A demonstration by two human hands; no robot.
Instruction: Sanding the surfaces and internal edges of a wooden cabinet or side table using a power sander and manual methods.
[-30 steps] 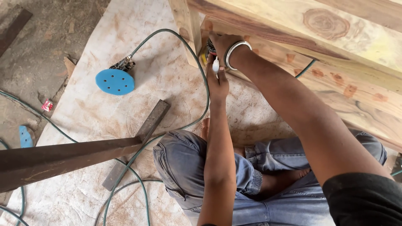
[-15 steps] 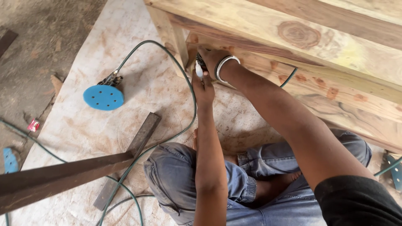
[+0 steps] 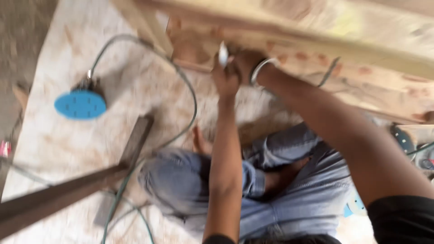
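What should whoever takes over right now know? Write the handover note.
Left hand: raised to the wooden frame, grip shut on a small white object; blur hides what it is.
Right hand: against the frame beside the left, metal bracelet on the wrist; grip unclear.
Blue-disc sander: lying disc-up on the floor sheet, untouched, cable trailing.
Done: cannot tell from this blurred view.
Left: both hands are mid-work at one spot on the frame.
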